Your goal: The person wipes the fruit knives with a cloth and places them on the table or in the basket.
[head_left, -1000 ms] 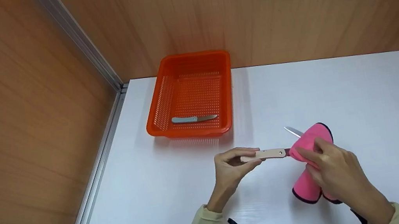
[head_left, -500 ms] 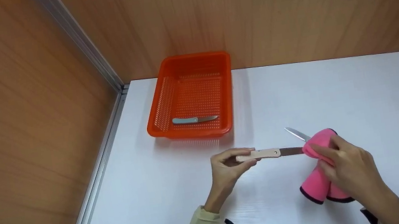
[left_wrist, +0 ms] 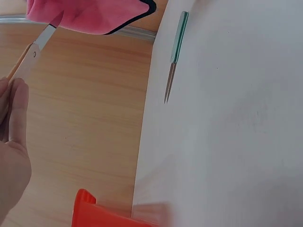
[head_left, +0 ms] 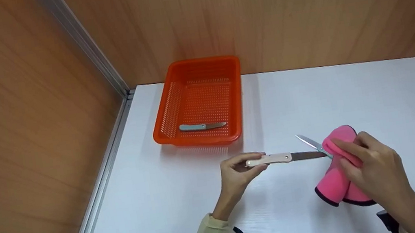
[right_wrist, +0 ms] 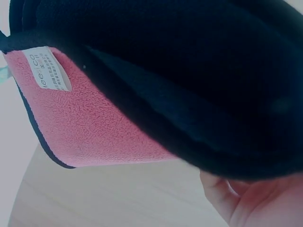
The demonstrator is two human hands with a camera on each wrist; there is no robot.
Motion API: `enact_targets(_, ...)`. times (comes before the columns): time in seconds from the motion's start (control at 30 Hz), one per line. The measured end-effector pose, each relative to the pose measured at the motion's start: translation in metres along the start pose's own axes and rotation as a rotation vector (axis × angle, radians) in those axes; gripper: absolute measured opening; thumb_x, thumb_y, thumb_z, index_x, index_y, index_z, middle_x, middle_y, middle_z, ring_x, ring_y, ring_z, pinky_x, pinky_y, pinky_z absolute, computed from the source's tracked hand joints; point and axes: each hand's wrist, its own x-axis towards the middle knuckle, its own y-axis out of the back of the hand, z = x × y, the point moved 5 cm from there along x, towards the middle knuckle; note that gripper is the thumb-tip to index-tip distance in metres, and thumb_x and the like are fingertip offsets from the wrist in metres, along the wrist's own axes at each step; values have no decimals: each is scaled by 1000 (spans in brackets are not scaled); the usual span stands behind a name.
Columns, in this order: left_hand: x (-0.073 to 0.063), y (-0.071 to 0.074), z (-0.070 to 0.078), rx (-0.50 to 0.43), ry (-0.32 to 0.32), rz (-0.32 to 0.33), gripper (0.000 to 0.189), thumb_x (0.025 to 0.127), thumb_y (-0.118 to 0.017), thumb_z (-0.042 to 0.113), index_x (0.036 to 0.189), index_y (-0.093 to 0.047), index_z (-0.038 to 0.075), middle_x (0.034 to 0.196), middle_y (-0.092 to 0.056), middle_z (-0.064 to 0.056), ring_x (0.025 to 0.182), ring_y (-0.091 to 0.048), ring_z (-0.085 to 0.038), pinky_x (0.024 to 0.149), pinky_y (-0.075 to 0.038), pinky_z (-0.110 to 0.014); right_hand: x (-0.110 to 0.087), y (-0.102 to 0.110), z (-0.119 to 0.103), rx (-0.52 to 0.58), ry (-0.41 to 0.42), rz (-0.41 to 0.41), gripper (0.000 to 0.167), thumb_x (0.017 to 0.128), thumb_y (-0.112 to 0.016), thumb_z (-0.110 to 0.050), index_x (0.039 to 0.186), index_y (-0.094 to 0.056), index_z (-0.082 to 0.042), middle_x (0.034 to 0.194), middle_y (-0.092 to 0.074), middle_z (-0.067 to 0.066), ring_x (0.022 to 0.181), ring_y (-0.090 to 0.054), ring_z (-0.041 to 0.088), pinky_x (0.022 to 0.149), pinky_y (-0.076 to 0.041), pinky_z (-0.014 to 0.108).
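Observation:
My left hand (head_left: 237, 176) pinches the pale handle of a knife (head_left: 269, 159) between thumb and fingers, its blade pointing right above the table. In my right hand (head_left: 378, 169), a pink cloth (head_left: 333, 186) with black edging is pinched near the blade's tip, its lower folds hanging down. Most of the blade shows bare. The right wrist view is largely filled by the cloth's dark edge and a white label (right_wrist: 47, 68). Behind the cloth, a second knife (left_wrist: 179, 40) with a green handle lies on the table, partly covered in the head view.
An orange perforated basket (head_left: 198, 139) stands at the back left of the white table (head_left: 352, 95). Inside it lies a small knife (head_left: 192, 127) with a light blue handle. Wooden panels (head_left: 298, 8) rise behind the table and along its left side.
My right hand has drawn the cloth rightward along the blade, from near the handle to the tip, baring the metal. More of the knife on the table shows. My left hand has barely moved.

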Motion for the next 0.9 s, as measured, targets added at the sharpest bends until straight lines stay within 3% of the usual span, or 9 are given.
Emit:
enact_targets(0.3, 4, -14, 25, 62, 1, -17, 27, 76, -74, -7, 101, -67, -13, 100, -69, -21, 85, -66, -22, 72, -58, -34, 9, -12, -23, 32, 54, -35, 43, 58, -78, 10, 98, -74, -4, 71, -46, 5, 51, -35, 6, 40, -34, 19)
enact_targets(0.47, 5, -15, 14, 31, 4, -3, 26, 75, -76, -5, 100, -69, -10, 101, -70, -17, 84, -67, -27, 71, -58, -36, 8, -27, -31, -13, 88, -124, 42, 59, -74, 10, 96, -76, -9, 69, -43, 1, 46, -30, 5, 39, -28, 18)
enact_targets(0.63, 6, -16, 3, -28, -10, 5, 27, 75, -78, 1, 98, -70, -9, 101, -70, -17, 87, -66, -31, 74, -57, -41, 5, -37, -28, -63, 52, -209, 41, 60, -76, 8, 96, -76, -11, 69, -44, 2, 44, -32, 7, 38, -27, 18)
enact_targets(0.9, 7, -12, 5, -80, -51, -9, 27, 74, -78, 0, 95, -68, -12, 100, -69, -22, 83, -67, -27, 71, -57, -39, 0, -32, -19, -67, 75, -169, 44, 57, -72, 13, 94, -77, -11, 67, -41, 1, 46, -26, 7, 39, -24, 18)
